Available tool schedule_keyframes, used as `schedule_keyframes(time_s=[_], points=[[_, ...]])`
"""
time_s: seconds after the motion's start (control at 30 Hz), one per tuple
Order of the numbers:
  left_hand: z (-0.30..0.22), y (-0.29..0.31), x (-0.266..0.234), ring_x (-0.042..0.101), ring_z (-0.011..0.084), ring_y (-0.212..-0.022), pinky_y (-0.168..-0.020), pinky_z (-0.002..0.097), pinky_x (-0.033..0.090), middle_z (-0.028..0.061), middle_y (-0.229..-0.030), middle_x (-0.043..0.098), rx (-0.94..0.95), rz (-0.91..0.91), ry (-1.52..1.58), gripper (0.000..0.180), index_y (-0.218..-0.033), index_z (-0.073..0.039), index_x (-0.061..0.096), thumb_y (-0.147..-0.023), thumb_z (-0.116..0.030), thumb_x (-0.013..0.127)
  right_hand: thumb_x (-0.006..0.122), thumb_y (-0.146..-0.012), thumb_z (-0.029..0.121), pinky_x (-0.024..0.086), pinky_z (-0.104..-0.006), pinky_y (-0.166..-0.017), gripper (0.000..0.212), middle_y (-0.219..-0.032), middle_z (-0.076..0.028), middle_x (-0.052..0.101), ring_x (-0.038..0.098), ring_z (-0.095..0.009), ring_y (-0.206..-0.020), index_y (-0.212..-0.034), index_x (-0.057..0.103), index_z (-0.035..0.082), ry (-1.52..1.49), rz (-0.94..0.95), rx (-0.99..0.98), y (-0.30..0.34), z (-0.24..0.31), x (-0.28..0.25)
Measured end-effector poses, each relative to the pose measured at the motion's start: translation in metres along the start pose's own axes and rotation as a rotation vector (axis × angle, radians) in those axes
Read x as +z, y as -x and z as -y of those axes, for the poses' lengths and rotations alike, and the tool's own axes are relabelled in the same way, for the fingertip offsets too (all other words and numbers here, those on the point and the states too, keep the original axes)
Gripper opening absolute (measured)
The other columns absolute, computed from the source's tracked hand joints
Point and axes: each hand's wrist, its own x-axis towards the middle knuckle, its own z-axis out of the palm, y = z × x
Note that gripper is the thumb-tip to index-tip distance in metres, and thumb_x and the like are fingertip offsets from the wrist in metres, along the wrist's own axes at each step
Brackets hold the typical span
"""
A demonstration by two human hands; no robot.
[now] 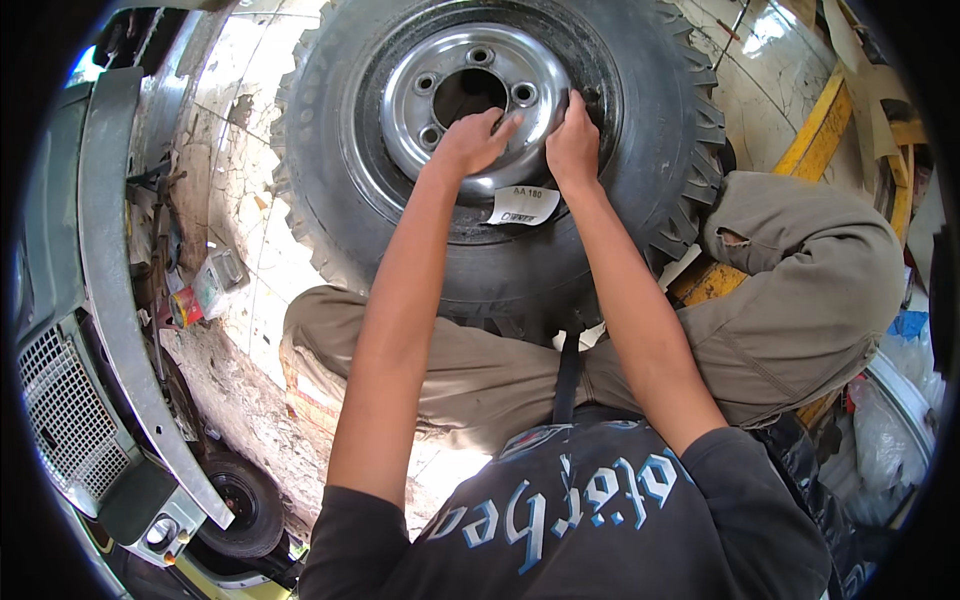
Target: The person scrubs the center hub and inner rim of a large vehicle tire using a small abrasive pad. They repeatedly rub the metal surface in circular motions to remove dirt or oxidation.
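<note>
A large black tyre (655, 130) with chunky tread lies flat between my bent legs. A bare silver steel wheel rim (410, 110) sits in its middle, with a round centre bore and several bolt holes. My left hand (478, 145) rests on the rim's face at the near side of the bore, fingers stretched and apart, holding nothing I can see. At the rim's right edge my right hand (574, 145) is closed, fingertips up; a small dark thing shows by its fingers, its kind unclear. Below the hands a white paper label (525, 206) lies on the rim's near edge.
At the left stands a vehicle front with a grey bumper (115, 230), a mesh grille (75, 405) and a small wheel (238, 503). A clear container (218, 283) and a red tin (186, 307) sit nearby. Yellow metal beams (815, 130) and plastic bags (885, 440) lie at the right.
</note>
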Motion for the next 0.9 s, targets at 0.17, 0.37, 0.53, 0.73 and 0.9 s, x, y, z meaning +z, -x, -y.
schedule_keyframes(time_s=[0.17, 0.37, 0.53, 0.73, 0.9], points=[[-0.007, 0.029, -0.019, 0.049, 0.0368, -0.135, -0.112, 0.0488, 0.038, 0.0230, -0.142, 0.055, 0.134, 0.013, -0.054, 0.066, -0.144, 0.000, 0.049, -0.102, -0.051, 0.049, 0.051, -0.090, -0.003, 0.049, -0.0545, -0.095, 0.044, -0.122, -0.033, 0.063, 0.062, -0.050, -0.110, -0.134, 0.048, -0.006, 0.013, -0.020, -0.041, -0.015, 0.000, 0.001], [-0.011, 0.076, -0.020, 0.040, 0.0358, -0.144, -0.119, 0.0495, 0.030, 0.0205, -0.153, 0.044, 0.096, 0.147, 0.035, 0.077, -0.147, -0.003, 0.047, -0.095, -0.059, 0.058, 0.053, -0.089, -0.002, 0.050, -0.0539, -0.094, 0.042, -0.119, -0.031, 0.065, 0.063, -0.050, -0.108, -0.131, 0.050, -0.005, 0.011, 0.003, 0.030, 0.008, 0.004, 0.005], [-0.030, 0.091, -0.025, 0.036, 0.0352, -0.146, -0.120, 0.0510, 0.028, 0.0177, -0.158, 0.039, 0.173, 0.179, 0.000, 0.092, -0.147, -0.008, 0.049, -0.077, -0.058, 0.080, 0.050, -0.093, 0.001, 0.050, -0.0539, -0.093, 0.037, -0.117, -0.031, 0.066, 0.063, -0.049, -0.108, -0.129, 0.054, -0.003, -0.020, -0.040, -0.027, -0.002, 0.007, -0.001], [-0.046, 0.114, -0.034, 0.033, 0.0364, -0.148, -0.123, 0.0534, 0.023, 0.0178, -0.160, 0.034, 0.205, 0.233, 0.105, 0.108, -0.148, -0.009, 0.048, -0.063, -0.065, 0.086, 0.050, -0.091, -0.002, 0.050, -0.0521, -0.096, 0.043, -0.122, -0.031, 0.064, 0.063, -0.048, -0.111, -0.134, 0.053, -0.005, 0.051, -0.040, -0.080, -0.018, -0.008, 0.004], [-0.034, 0.111, -0.028, 0.047, 0.0323, -0.137, -0.111, 0.0483, 0.040, 0.0131, -0.153, 0.046, 0.124, 0.225, 0.094, 0.054, -0.125, -0.011, 0.064, -0.075, -0.016, 0.085, 0.050, -0.090, -0.003, 0.050, -0.0516, -0.097, 0.043, -0.123, -0.031, 0.064, 0.063, -0.048, -0.112, -0.134, 0.053, -0.006, 0.057, -0.006, -0.029, -0.010, 0.002, 0.003]])
